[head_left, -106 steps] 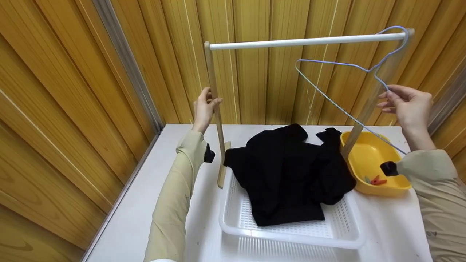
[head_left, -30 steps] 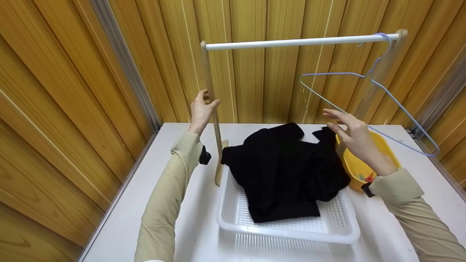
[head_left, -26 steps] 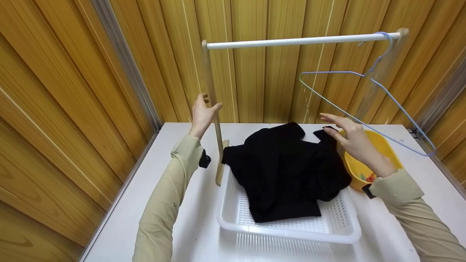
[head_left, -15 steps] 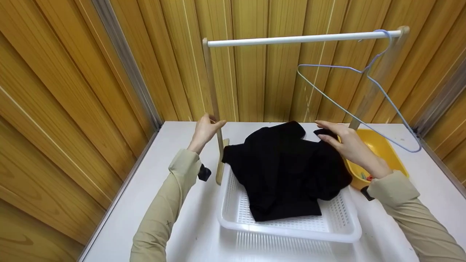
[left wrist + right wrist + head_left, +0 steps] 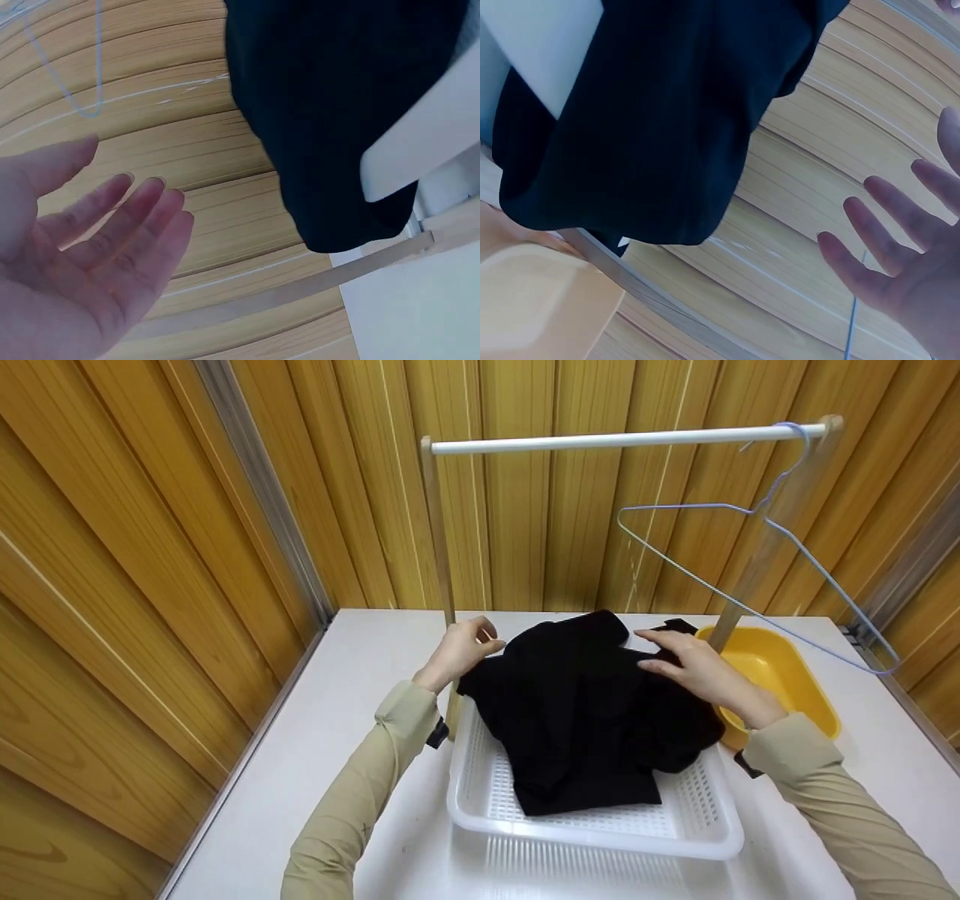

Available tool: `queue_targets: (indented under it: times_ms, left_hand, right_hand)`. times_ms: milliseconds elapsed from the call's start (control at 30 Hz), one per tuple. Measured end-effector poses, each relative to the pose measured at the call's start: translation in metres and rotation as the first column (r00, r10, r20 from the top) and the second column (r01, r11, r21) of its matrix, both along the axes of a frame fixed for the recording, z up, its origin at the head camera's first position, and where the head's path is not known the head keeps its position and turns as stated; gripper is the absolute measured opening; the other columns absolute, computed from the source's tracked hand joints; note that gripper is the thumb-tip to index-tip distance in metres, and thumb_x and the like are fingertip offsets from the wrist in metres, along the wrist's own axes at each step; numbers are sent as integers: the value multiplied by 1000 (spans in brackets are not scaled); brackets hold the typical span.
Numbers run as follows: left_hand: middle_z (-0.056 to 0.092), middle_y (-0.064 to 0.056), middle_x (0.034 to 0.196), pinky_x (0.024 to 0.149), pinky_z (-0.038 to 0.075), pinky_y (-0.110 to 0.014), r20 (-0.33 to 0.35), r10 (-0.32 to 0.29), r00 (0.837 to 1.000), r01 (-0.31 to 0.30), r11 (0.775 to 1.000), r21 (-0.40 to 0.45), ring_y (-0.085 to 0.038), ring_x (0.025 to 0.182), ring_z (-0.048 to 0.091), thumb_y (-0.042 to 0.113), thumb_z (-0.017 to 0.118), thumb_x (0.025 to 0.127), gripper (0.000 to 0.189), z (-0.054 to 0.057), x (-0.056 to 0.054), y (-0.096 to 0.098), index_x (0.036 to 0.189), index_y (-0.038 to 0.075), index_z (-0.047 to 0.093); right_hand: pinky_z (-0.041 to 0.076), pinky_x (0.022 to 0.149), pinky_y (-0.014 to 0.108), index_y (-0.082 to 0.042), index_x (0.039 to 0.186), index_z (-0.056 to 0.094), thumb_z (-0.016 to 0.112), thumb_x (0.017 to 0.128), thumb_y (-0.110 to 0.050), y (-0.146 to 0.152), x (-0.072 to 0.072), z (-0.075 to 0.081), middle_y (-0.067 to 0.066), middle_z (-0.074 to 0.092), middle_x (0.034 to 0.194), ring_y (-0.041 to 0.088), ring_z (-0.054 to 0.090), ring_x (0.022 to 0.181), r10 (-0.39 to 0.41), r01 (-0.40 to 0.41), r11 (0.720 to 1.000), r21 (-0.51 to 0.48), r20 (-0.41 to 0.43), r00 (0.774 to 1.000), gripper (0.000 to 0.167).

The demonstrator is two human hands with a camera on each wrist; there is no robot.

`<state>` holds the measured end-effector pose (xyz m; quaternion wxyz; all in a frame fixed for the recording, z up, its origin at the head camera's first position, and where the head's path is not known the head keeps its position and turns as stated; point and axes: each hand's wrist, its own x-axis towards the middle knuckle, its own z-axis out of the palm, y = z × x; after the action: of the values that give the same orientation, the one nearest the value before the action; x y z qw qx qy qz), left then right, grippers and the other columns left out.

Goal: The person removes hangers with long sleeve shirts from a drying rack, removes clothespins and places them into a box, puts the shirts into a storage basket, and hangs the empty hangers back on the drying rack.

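A black garment (image 5: 577, 720) lies bunched in a white perforated basket (image 5: 592, 836), with parts of it draped over the rim. My left hand (image 5: 461, 651) is held above the garment's left end, fingers loosely bent and nothing in them. In the left wrist view the left hand (image 5: 105, 255) is apart from the cloth. Over the garment's right side hovers my right hand (image 5: 697, 667), fingers extended, thumb apart. The right wrist view shows the right hand (image 5: 907, 232) also clear of the black cloth. A bluish wire hanger (image 5: 720, 585) hangs from the rack's white bar (image 5: 600, 441) at its right end.
The rack's wooden posts stand left (image 5: 439, 540) and right (image 5: 772, 532) behind the basket. A yellow tub (image 5: 799, 679) sits right of the basket, partly behind my right arm. Wood-patterned panels (image 5: 517, 532) enclose the white table (image 5: 360, 660).
My right hand has let go of the hanger, now on the bar, and come left over the garment. My left hand has left the left post, moving down and right towards the cloth.
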<state>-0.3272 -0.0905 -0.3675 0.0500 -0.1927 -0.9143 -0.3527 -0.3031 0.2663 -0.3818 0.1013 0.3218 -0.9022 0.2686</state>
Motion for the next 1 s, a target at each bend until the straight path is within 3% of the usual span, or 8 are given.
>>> queue_targets:
  times_ms: [133, 267, 433, 600, 700, 800, 1000]
  left_hand:
    - [60, -13, 92, 73, 44, -34, -52, -64, 997, 56, 987, -153, -24, 84, 56, 20, 65, 84, 28, -10, -3, 9, 101, -1, 59]
    - [56, -13, 102, 77, 44, -36, -82, -78, 994, 50, 953, -300, -26, 92, 55, 26, 66, 84, 36, -17, -4, 17, 110, 3, 57]
    - [54, -10, 102, 72, 47, -38, -133, -93, 987, 24, 894, -447, -26, 93, 54, 29, 66, 84, 38, -23, -5, 27, 113, 8, 58]
    - [53, -9, 104, 63, 49, -41, -168, -80, 982, -31, 818, -575, -26, 92, 53, 35, 64, 83, 42, -30, -7, 32, 118, 13, 55]
    - [51, -8, 114, 67, 48, -43, -139, -63, 988, -41, 767, -640, -27, 99, 51, 42, 63, 82, 53, -35, -9, 32, 127, 17, 47]
    - [45, -9, 125, 75, 43, -47, -76, -49, 996, -15, 735, -678, -29, 107, 47, 46, 63, 81, 65, -40, -12, 32, 135, 20, 38]
    - [37, -11, 135, 86, 34, -47, 4, -56, 998, 42, 702, -711, -32, 113, 42, 46, 62, 81, 72, -45, -16, 30, 141, 24, 30]
  right_hand:
    - [24, 94, 54, -1, 130, 45, 58, 89, -30, -1, -2, -6, 24, 44, 126, 40, 36, 115, -26, 22, 998, 59, 68, 997, 52]
    - [24, 93, 55, -1, 130, 45, 60, 87, -33, -2, -4, -12, 29, 41, 126, 44, 35, 115, -35, 27, 995, 98, 83, 996, 56]
    - [25, 92, 55, 0, 129, 46, 63, 85, -31, -4, -5, -17, 30, 42, 123, 46, 36, 112, -39, 30, 992, 122, 66, 997, 56]
    - [25, 92, 56, 2, 130, 44, 65, 84, -32, -6, -8, -19, 32, 40, 124, 48, 35, 112, -67, 54, 984, 172, 74, 995, 61]
    - [25, 92, 57, 0, 131, 43, 66, 83, -33, -7, -11, -21, 33, 38, 126, 50, 33, 112, -92, 70, 974, 214, 96, 991, 63]
    - [25, 90, 60, -1, 132, 42, 66, 83, -32, -7, -13, -24, 34, 35, 127, 52, 32, 112, -115, 81, 963, 256, 121, 986, 63]
    - [27, 86, 64, -1, 133, 41, 67, 82, -29, -8, -17, -32, 37, 32, 128, 56, 30, 111, -134, 87, 950, 300, 139, 981, 63]
